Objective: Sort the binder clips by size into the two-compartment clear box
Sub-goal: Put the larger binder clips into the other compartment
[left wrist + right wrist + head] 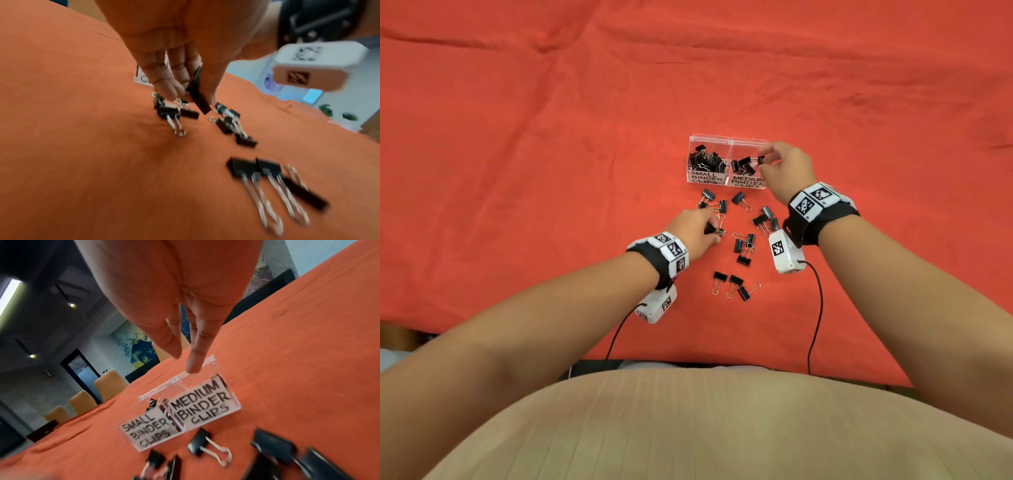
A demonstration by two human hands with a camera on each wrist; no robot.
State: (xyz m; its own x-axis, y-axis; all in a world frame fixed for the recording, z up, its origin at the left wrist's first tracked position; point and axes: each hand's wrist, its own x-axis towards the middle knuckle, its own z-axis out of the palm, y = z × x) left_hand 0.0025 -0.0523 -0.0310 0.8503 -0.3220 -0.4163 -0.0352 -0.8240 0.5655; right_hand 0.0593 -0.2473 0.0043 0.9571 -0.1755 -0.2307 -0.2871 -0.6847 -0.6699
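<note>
The clear two-compartment box (726,182) stands on the orange cloth. Its left half is labelled SMALL BINDER CLIPS (148,433) and its right half MEDIUM BINDER CLIPS (203,407); both hold black clips. My right hand (763,159) hovers over the medium compartment with its fingers (193,360) straight and nothing between them. A black clip (761,160) shows just at the fingertips in the head view. My left hand (714,233) is low on the cloth and pinches one black clip (198,97) between thumb and fingers. Several loose clips (743,246) lie around it.
Three more clips (732,284) lie nearer to me, blurred in the left wrist view (267,175). The right wrist camera (786,251) hangs just above the right-hand clips. Cables run to the table's front edge (688,359). Orange chairs (109,387) stand beyond the far edge.
</note>
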